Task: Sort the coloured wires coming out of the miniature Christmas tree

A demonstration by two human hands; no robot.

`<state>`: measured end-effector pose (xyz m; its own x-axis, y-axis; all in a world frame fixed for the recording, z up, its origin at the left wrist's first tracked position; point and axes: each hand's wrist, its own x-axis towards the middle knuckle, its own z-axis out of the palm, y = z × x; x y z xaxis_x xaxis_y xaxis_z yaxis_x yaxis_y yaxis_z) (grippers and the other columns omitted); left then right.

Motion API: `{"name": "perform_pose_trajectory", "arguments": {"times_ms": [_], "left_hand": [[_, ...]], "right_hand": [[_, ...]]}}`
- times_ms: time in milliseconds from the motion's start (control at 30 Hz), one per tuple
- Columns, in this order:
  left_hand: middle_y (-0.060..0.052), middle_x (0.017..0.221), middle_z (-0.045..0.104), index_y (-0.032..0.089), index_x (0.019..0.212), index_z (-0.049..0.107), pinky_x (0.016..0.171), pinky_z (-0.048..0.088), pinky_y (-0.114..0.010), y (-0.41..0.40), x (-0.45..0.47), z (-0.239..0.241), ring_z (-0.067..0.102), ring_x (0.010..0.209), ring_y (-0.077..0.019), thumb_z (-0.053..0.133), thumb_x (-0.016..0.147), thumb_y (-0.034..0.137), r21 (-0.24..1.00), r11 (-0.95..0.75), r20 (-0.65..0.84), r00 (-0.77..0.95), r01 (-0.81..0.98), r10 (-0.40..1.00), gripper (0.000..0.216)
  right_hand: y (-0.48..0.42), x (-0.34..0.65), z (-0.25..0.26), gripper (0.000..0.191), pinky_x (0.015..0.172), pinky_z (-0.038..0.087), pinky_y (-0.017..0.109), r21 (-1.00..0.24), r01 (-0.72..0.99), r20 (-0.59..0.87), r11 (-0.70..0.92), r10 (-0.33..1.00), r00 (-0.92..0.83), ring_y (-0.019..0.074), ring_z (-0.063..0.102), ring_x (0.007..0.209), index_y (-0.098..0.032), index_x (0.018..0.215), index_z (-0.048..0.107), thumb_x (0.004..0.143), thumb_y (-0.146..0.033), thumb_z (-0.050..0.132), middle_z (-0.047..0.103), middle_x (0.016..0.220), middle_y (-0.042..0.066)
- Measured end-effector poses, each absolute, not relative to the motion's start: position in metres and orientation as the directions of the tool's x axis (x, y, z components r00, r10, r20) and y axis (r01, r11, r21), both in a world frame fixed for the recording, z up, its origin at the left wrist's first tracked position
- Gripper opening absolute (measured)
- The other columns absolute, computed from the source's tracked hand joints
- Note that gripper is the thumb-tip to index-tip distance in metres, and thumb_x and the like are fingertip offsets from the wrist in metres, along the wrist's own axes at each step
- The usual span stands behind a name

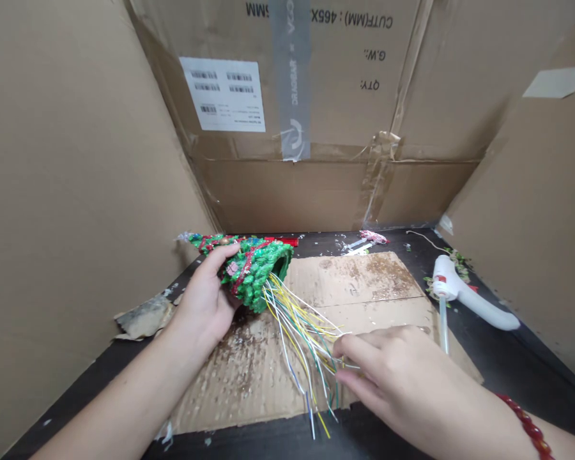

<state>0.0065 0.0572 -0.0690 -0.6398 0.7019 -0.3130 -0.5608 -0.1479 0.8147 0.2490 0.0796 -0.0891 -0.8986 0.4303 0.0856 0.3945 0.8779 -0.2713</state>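
Left hand curled around a small green Christmas-tree cone, fingers over its upper side, thumb toward the tip. Cone lies near horizontal above the left part of a corrugated cardboard sheet, tip pointing to the far left, hollow base facing right. Surface is bumpy and glittery, with red garland and small coloured beads.

A loose bundle of thin insulated wires (white, yellow, green, some blue) runs out of the cone's open base, fanning down and to the right. Right hand is partly closed, with thumb and fingertips pinching the wires around mid-length. Red beaded bracelet on right wrist.

Cardboard sheet is flecked with pale specks and lies on a dark bench. White hot glue gun rests on the bench to the right of the right hand, with a clear glue stick at its front end. Green scraps lie just beside it. Torn grey paper sits left of the left hand. Cardboard box walls enclose the bench on three sides, the far wall bearing a white barcode label
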Motion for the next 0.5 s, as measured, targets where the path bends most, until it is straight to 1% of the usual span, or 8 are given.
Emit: {"name": "perform_pose_trajectory", "arguments": {"times_ms": [100, 233, 400, 500], "left_hand": [[-0.003, 0.083, 0.058, 0.014, 0.087, 0.061, 0.071, 0.048, -0.016, 0.058, 0.007, -0.069, 0.055, 0.068, -0.0087, 0.061, 0.076, 0.015, 0.81, -0.15, -0.313, -0.634, -0.567, 0.707, 0.011], [-0.003, 0.089, 0.059, 0.014, 0.087, 0.06, 0.071, 0.048, -0.015, 0.057, 0.007, -0.069, 0.055, 0.069, -0.0083, 0.061, 0.076, 0.015, 0.811, -0.155, -0.304, -0.634, -0.563, 0.711, 0.011], [-0.003, 0.091, 0.059, 0.014, 0.09, 0.06, 0.071, 0.049, -0.016, 0.056, 0.006, -0.069, 0.055, 0.07, -0.0085, 0.061, 0.075, 0.015, 0.816, -0.158, -0.296, -0.636, -0.556, 0.713, 0.015], [-0.004, 0.09, 0.059, 0.014, 0.091, 0.06, 0.071, 0.049, -0.017, 0.056, 0.006, -0.069, 0.056, 0.07, -0.0092, 0.061, 0.076, 0.015, 0.814, -0.154, -0.297, -0.63, -0.56, 0.718, 0.016]], "right_hand": [[0.08, 0.248, -0.094, 0.017, 0.055, 0.025, 0.028, -0.264, 0.356, 0.154, 0.896, 0.404, -0.902, 0.0144, 0.047, 0.055, -0.02, 0.078, 0.046, 0.092, -0.019, 0.037, 0.054, 0.066, -0.002], [0.08, 0.247, -0.095, 0.02, 0.056, 0.026, 0.028, -0.272, 0.282, 0.308, 0.92, 0.361, -0.88, 0.0132, 0.042, 0.055, -0.019, 0.077, 0.047, 0.093, -0.016, 0.035, 0.051, 0.065, -0.002], [0.077, 0.25, -0.086, 0.015, 0.056, 0.027, 0.028, -0.156, 0.212, 0.563, 0.965, 0.264, -0.783, 0.0135, 0.04, 0.057, -0.015, 0.077, 0.05, 0.089, -0.01, 0.043, 0.048, 0.064, 0.0], [0.075, 0.251, -0.079, 0.01, 0.054, 0.025, 0.029, -0.088, 0.188, 0.64, 0.978, 0.2, -0.742, 0.013, 0.036, 0.056, -0.012, 0.08, 0.053, 0.086, -0.008, 0.046, 0.046, 0.062, 0.0]]}}
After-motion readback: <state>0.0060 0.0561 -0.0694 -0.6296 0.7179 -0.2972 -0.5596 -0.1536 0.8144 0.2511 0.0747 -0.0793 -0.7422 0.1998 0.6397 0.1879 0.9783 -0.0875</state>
